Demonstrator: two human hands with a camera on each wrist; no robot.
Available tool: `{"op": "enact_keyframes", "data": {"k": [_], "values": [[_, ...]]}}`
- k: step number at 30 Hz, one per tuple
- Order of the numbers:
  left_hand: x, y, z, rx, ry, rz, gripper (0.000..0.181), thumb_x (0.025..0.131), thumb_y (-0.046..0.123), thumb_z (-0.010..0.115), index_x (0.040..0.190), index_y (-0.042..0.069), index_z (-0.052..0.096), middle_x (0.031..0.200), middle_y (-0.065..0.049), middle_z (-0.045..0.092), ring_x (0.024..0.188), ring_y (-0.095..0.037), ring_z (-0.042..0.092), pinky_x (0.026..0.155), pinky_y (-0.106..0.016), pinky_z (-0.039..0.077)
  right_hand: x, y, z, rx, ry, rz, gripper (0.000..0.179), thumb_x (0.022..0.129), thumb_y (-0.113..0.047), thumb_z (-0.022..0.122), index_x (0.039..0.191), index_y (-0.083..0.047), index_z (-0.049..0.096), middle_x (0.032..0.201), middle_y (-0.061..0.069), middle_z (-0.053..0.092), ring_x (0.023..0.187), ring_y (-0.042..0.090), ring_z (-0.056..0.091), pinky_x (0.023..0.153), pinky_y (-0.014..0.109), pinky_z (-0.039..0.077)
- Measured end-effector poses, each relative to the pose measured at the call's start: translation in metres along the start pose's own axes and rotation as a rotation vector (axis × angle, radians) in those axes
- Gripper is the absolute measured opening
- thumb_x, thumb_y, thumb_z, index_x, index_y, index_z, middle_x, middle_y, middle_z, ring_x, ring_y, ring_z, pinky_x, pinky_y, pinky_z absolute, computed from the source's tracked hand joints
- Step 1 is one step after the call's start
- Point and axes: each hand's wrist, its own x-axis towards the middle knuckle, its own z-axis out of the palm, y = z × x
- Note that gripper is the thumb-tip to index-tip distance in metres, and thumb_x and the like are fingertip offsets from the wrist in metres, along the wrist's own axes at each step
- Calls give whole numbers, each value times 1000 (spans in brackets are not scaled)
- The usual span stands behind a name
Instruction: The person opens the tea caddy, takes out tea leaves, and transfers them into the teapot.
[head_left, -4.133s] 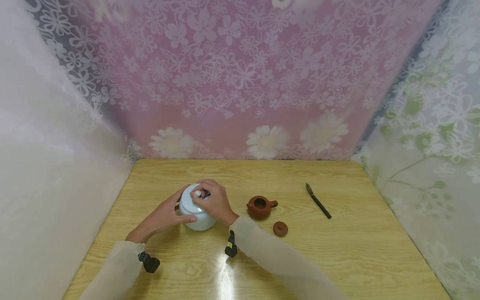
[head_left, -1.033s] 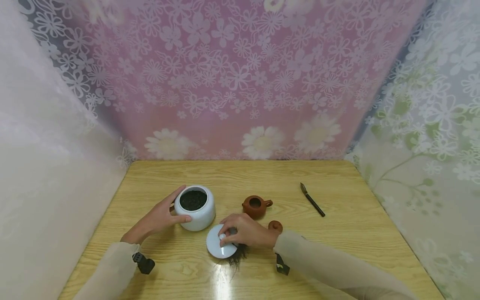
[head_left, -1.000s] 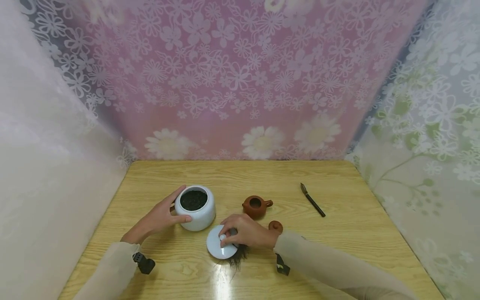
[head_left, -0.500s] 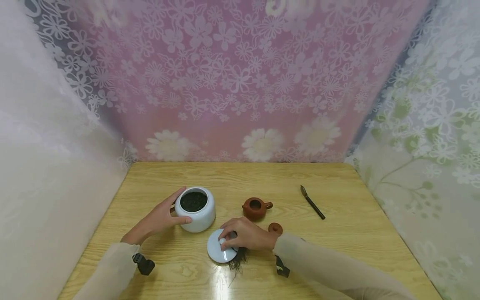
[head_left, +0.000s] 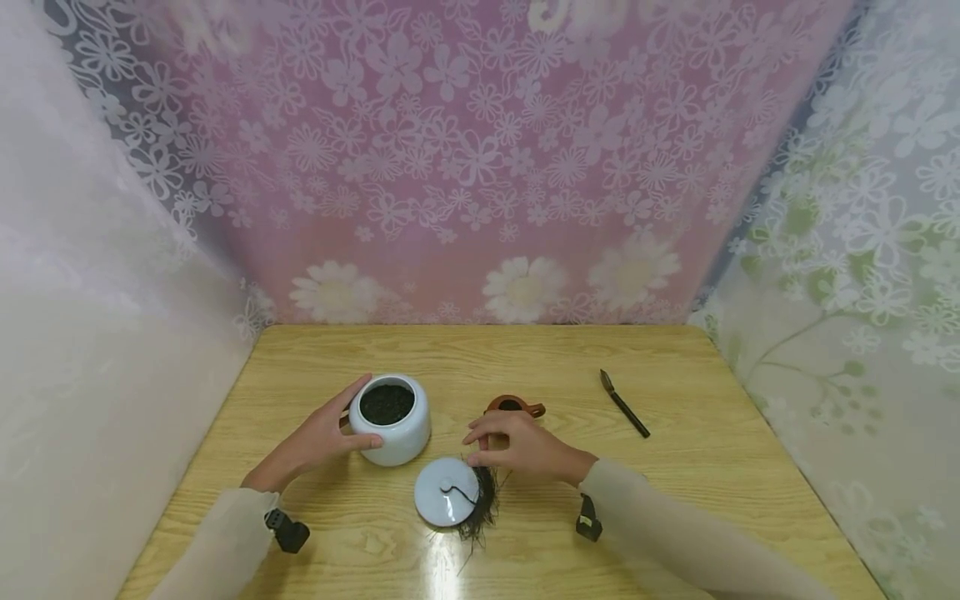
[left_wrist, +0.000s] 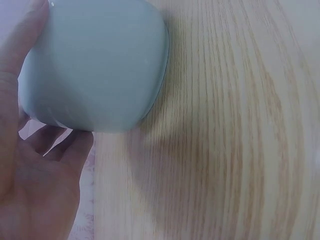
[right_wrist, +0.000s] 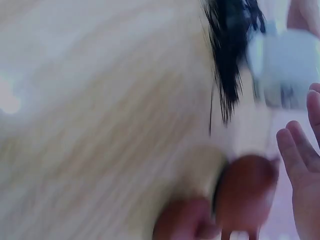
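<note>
My left hand grips the side of a white ceramic jar, thumb across its front. Dark, leaf-like bits fill the uncovered jar. In the left wrist view the fingers wrap round the jar's wall. The white lid lies on the table right in front of the jar, a dark cord running from its knob to a black tassel. My right hand is above and right of the lid, fingers loosely bent and holding nothing. It partly covers a small brown teapot in the head view.
The teapot's small brown lid shows near the teapot body in the right wrist view; the hand hides it in the head view. A dark pen-like brush lies at the right on the wooden table. Patterned cloth hangs behind.
Earlier my right hand took the lid off the jar and set it on the table. It has since released the knob and moved right and up, towards the teapot. The left hand stays on the jar.
</note>
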Motion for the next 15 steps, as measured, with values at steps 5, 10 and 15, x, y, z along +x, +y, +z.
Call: {"op": "enact_keyframes", "data": {"k": [5,10,15], "values": [[-1,0,1,-2,0,-11,115,91,37,91,177,17,18,180,-19,24,163,-50,30,128,-67,35,-17,17,-27,19,107,33,33,101,-39,80,130,-23,80,126,-2,77,117,18,72,103,54,60],[-1,3,0,2,-2,-12,114,92,38,91,177,18,17,180,-20,24,163,-51,30,127,-71,33,-39,41,-49,57,219,112,33,102,-36,80,130,-19,79,119,-3,76,108,11,72,105,54,60],[-2,4,0,-5,-9,-8,114,92,37,91,177,18,17,180,-20,24,162,-52,29,127,-71,33,-63,64,-66,26,299,185,36,103,-37,78,133,-17,78,122,-2,76,114,14,73,110,51,58]]}}
